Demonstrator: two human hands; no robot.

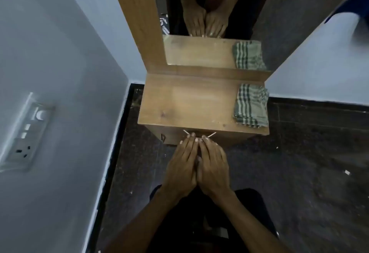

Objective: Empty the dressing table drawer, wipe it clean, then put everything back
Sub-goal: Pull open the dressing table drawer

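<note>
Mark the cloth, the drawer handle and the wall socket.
cloth (251,105), head view, middle of the folded fabric.
drawer handle (212,134), head view, right end of the metal bar.
wall socket (24,150), head view, its faceplate.

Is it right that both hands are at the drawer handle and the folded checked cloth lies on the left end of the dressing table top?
Not quite. The head view shows the checked cloth on the right end of the dressing table top, not the left. The rest holds: the left hand and right hand are together at the drawer handle.
</note>
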